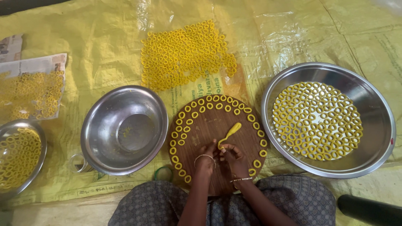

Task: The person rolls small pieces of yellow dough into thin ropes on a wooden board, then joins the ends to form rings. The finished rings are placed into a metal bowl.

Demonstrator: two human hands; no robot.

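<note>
The near edge of the round wooden board [201, 125] is hidden under the left hand [206, 158] and right hand [234, 161]. Their fingertips on the yellow dough strip [229, 134] are too small to read. The steel pan [19, 157] is cut off at the left edge of the picture.

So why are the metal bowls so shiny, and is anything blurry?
In the head view, light glares off the empty steel bowl and the plastic sheet; the hands shade the wooden board slightly; edges look soft, the dough rings stay sharp.
</note>
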